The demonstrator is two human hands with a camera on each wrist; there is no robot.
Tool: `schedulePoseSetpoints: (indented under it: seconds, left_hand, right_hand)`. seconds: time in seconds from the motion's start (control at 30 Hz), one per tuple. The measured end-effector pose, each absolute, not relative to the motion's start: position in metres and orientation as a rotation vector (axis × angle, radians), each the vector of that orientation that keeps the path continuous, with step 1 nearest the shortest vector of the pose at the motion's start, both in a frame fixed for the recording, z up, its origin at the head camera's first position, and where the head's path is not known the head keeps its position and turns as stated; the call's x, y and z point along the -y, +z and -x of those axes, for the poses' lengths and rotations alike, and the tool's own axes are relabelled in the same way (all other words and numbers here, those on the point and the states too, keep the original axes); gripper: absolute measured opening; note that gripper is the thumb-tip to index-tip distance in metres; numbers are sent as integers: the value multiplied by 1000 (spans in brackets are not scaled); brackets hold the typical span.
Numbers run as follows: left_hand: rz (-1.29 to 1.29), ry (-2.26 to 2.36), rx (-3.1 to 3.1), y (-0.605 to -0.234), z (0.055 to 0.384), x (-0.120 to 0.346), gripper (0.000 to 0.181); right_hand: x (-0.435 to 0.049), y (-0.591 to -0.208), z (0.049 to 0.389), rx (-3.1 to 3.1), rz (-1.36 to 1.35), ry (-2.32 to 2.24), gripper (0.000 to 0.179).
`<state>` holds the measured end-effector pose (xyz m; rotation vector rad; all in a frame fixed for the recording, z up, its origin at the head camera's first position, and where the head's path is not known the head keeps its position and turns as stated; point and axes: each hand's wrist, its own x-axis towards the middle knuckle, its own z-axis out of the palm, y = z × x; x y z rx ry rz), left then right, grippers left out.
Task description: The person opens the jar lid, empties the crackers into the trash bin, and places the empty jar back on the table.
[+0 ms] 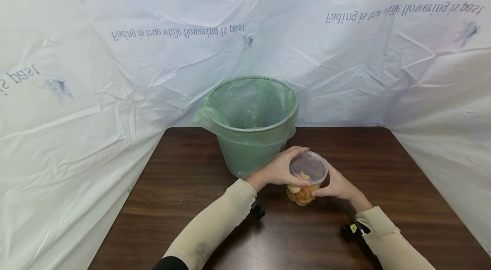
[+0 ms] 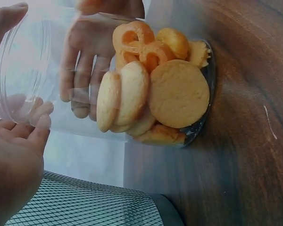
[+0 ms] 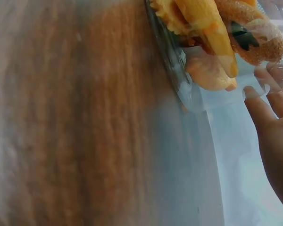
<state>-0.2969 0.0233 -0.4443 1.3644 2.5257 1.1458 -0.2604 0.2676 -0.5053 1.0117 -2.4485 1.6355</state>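
Note:
A clear plastic jar of cookies is held between both hands close over the table. My left hand grips its round lid, with the thumb on the near side and the fingers around the far side. Lower down, my right hand holds the jar's side wall, its thumb toward me. Through the wall in the left wrist view show a round flat cookie and a pretzel-shaped one. The right wrist view shows more cookies behind the plastic, and part of the right hand's fingers.
Behind and left of the jar stands a mesh bin with a green bag liner folded over its rim. The dark wooden table ends at a white printed sheet hanging behind and along both sides.

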Motion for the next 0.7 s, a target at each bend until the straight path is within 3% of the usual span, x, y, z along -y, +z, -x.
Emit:
schedulePoseSetpoints:
  seconds: [0.37, 0.7]
  left_hand:
    - [-1344, 1130, -2516, -445, 293, -23, 98]
    - [-1278, 1168, -2508, -446, 289, -21, 105]
  right_hand:
    - [-263, -505, 250, 2437, -996, 1637, 113]
    - [-248, -510, 240, 2256, -910, 1811, 103]
